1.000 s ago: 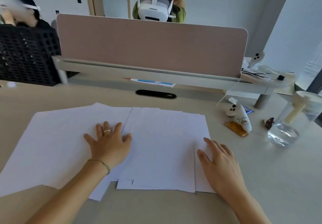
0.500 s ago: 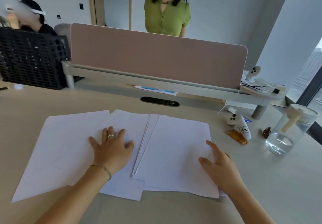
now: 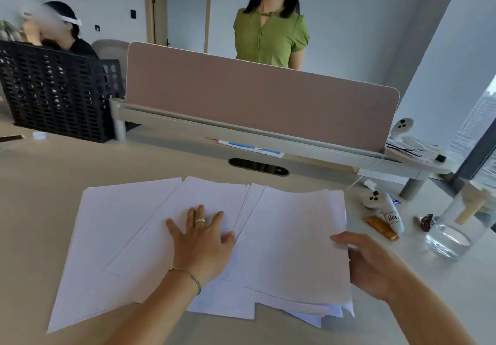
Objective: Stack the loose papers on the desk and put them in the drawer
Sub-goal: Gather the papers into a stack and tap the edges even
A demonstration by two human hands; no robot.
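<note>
Several loose white papers (image 3: pixel 128 237) lie fanned out across the beige desk (image 3: pixel 40 172). My left hand (image 3: pixel 201 240) rests flat, fingers spread, on the middle sheets. My right hand (image 3: pixel 373 266) holds the right edge of the right-hand bundle of papers (image 3: pixel 292 240), thumb on top and fingers underneath, with that edge lifted a little off the desk. No drawer is in view.
A white controller (image 3: pixel 381 205), an orange wrapper (image 3: pixel 382 228), a dark candy (image 3: pixel 426 222) and a glass jar (image 3: pixel 456 226) sit right of the papers. A pink divider (image 3: pixel 255 97) and a black crate (image 3: pixel 53 89) stand behind. Two people are beyond the divider.
My right hand went from lying flat on the right sheets to gripping their right edge and lifting it. The sheets have bunched closer together. My view tilted upward.
</note>
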